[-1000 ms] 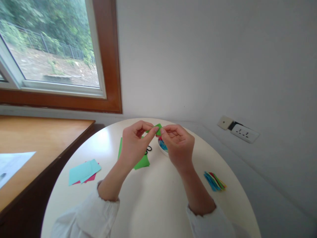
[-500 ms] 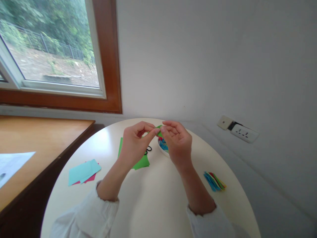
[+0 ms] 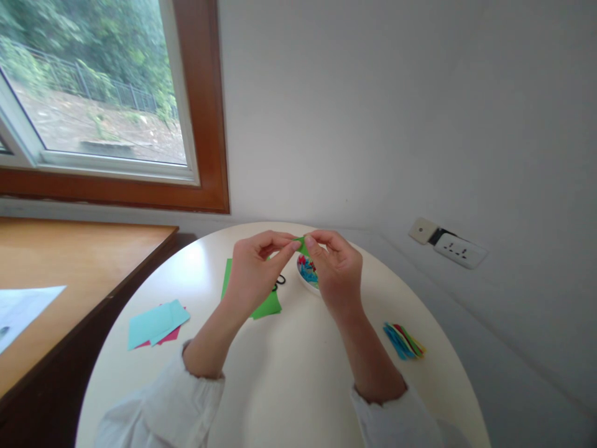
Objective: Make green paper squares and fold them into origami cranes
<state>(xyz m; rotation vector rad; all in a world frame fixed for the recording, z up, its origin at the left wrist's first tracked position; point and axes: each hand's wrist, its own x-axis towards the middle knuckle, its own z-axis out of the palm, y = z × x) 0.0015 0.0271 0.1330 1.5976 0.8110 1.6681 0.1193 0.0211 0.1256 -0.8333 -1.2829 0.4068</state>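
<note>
Between both hands is a small piece of green paper [image 3: 303, 246], held up over the far part of the round white table. My left hand [image 3: 259, 264] pinches its left side with thumb and forefinger. On the other side, my right hand [image 3: 339, 267] grips it between thumb and curled fingers. Beneath the right hand is a white bowl [image 3: 308, 283] with small blue and red pieces in it, partly covered by that hand. Green paper sheets [image 3: 268, 306] lie under my left wrist, beside the black handles of scissors [image 3: 280, 280]; their blades are hidden.
Light blue sheets [image 3: 158, 322] overlap pink paper [image 3: 171, 335] at the table's left. A bundle of coloured paper strips [image 3: 404, 341] lies on the right. A wooden desk [image 3: 93, 249] stands at the left, with a white sheet [image 3: 25, 311] on it.
My right hand's fingers have closed in nearer the left fingertips, gripping the green paper's right side. My left hand has barely moved.
</note>
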